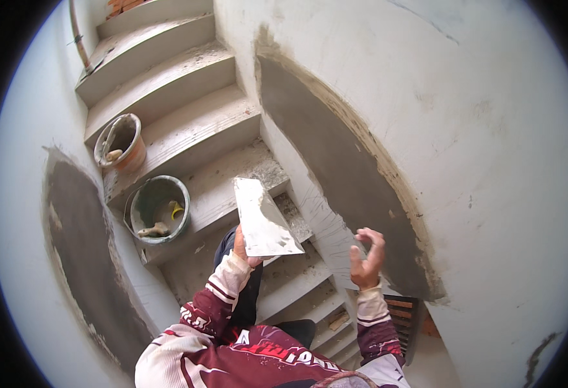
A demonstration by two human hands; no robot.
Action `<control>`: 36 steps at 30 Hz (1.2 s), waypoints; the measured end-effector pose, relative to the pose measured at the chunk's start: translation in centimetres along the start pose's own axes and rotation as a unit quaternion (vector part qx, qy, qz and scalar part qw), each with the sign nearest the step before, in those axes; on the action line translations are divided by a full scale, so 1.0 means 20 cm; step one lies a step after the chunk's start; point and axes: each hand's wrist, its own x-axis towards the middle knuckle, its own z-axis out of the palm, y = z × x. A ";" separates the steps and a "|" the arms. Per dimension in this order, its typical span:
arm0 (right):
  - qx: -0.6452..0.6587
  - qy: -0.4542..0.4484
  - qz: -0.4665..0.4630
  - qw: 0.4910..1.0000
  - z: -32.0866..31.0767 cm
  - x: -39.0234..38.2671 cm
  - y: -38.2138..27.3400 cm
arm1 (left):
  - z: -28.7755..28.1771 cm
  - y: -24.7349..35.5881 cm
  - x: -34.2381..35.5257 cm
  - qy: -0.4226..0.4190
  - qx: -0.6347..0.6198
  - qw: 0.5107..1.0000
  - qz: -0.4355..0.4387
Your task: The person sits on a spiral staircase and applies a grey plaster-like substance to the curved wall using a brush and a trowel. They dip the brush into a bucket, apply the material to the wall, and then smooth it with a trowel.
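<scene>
Overhead, the view looks down a concrete staircase (187, 139) between two plastered walls. No packages, labels or signs are visible on the steps; the only containers are two round buckets. The orange bucket (121, 143) stands at the left edge of one tread, and the green bucket (158, 210) stands two treads lower, also at the left edge, with a small yellow item and a tool handle inside (details too small to identify).

The left hand (241, 249) is closed around the handle of a flat steel trowel (262, 220). The blade is held above the middle of the stairs, clear of both buckets. Its long axis runs from the hand upward and slightly leftward, pointing up the flight, with the broad face turned toward the camera.

The right hand (366, 258) holds nothing; the fingers are curled loosely, partly spread, just beside the dark wet plaster patch (335, 174) on the right wall. A second dark patch (80, 246) marks the left wall.

Open room remains on the right half of each tread. A brown slatted crate (403, 317) sits at the lower right, below the right hand.
</scene>
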 end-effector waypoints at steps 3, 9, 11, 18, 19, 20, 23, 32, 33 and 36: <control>0.021 -0.097 0.174 0.980 0.11 -0.01 -0.01 | 0.06 -0.02 -0.14 -0.002 -0.007 0.999 0.049; 0.048 -0.246 0.185 0.950 0.50 0.09 -0.01 | -0.19 0.04 -0.18 0.078 0.078 0.977 0.185; 0.066 -0.286 0.152 0.944 0.68 0.17 -0.04 | -0.20 0.07 -0.22 0.055 -0.069 0.983 0.161; 0.074 -0.370 0.053 0.924 1.28 0.42 -0.13 | -0.75 0.09 -0.26 0.267 0.089 0.953 0.115; 0.075 -0.389 0.043 0.917 1.38 0.47 -0.15 | -0.57 0.09 -0.27 0.351 0.146 0.918 0.112; 0.078 -0.408 0.007 0.910 1.51 0.51 -0.21 | -0.51 0.10 -0.24 0.370 0.093 0.921 0.072; 0.084 -0.436 -0.072 0.893 1.91 0.68 -0.35 | -0.37 0.13 -0.16 0.344 0.222 0.908 0.090; 0.321 -0.415 0.330 0.785 3.17 1.03 -0.68 | -0.43 0.32 0.07 0.289 0.641 0.692 0.163; 0.353 -0.414 0.376 0.750 3.27 1.03 -0.69 | -0.50 0.32 0.08 0.284 0.658 0.666 0.207; 0.459 -0.419 0.412 0.667 3.50 0.94 -0.69 | -0.67 0.30 0.12 0.255 0.677 0.641 0.257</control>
